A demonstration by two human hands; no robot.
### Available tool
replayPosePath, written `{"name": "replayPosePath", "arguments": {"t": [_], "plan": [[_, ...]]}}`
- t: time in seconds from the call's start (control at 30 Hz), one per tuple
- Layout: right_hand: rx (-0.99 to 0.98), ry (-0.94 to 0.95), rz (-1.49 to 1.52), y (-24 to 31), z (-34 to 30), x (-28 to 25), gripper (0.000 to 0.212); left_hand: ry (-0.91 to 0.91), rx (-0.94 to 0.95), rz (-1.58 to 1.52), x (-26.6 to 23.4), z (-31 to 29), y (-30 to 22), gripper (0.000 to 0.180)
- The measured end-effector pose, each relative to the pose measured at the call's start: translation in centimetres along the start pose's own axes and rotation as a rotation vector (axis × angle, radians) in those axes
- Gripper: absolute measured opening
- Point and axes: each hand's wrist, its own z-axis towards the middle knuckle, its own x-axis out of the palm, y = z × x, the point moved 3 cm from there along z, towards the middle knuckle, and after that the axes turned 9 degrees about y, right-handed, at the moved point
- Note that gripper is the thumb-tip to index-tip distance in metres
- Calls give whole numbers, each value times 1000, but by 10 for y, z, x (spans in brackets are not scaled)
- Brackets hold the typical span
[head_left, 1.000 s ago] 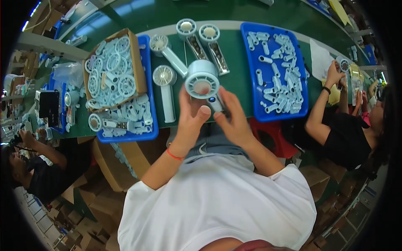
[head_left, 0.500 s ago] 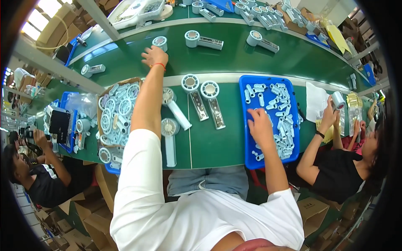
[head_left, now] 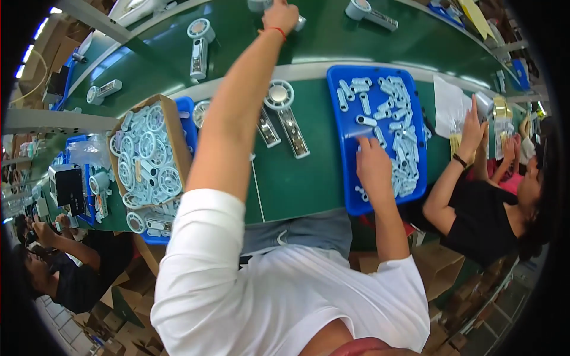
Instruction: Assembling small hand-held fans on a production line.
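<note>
My left hand point(head_left: 281, 16), a red cord at its wrist, reaches across to the far green belt. Its fingers close over the handle of a pale blue handheld fan point(head_left: 259, 5), cut off by the picture's top edge. My right hand point(head_left: 374, 161) is low over a blue tray point(head_left: 350, 199) of small pale blue tubular parts point(head_left: 405, 148). Its fingers are bent together by a blurred part point(head_left: 365, 121); what they hold, if anything, is unclear. Between my arms lie two fans with open handles, one at the front point(head_left: 291, 127). My left forearm partly hides another fan point(head_left: 202, 111).
To the left stands a cardboard box point(head_left: 181, 127) full of pale ring-shaped parts, with blue trays beside it. More fans lie on the belt: one left point(head_left: 199, 50), one farther left point(head_left: 102, 92), one right point(head_left: 371, 15). A co-worker point(head_left: 469, 196) sits right, another point(head_left: 77, 261) left.
My left hand has moved right along the belt, from one fan to another. The first fan's handle now points toward me. My right hand's fingers have drawn closer together. The view has shifted.
</note>
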Motion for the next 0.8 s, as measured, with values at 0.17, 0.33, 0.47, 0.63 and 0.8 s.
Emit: {"name": "replayPosePath", "arguments": {"t": [0.17,0.33,0.47,0.63,0.8], "plan": [[-82,192,1019,15,0,-24,34,222,362,-745,-120,-75,-101,38],[-203,419,1196,68,-19,25,29,154,451,-608,-180,-214,-76,32],[-551,101,665,94,-38,37,32,277,199,-1016,-149,-356,-35,45],[-513,64,542,105,-56,52,36,355,-248,-965,-109,-458,20,40],[-473,-240,154,97,-60,30,33,400,-315,-1058,-85,-473,38,38]]}}
